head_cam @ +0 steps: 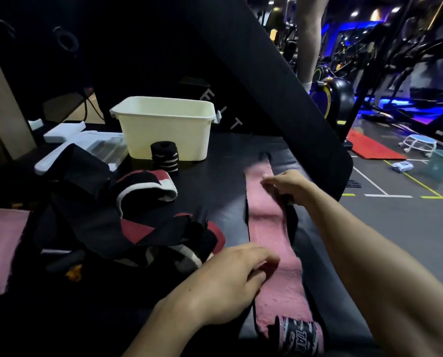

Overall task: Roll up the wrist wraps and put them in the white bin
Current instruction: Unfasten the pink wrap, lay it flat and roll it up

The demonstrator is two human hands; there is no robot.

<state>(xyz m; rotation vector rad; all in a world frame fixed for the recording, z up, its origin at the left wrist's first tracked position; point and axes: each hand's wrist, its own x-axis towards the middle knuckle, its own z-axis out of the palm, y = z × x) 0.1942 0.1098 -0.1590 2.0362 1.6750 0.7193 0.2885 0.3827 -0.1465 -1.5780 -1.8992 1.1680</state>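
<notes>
The long pink wrist wrap [272, 228] laid flat on the black counter [215, 176] is smeared by motion blur, and its printed near end runs off the bottom edge. Blur hides the right hand [290, 186] fingertips, so its grip is unclear. The tall white plastic bin [166, 132] hides its own inside.

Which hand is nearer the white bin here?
Right. The right hand rests on the far part of the pink wrap, a short way in front of the white bin. The left hand lies nearer the camera, farther from it.
</notes>
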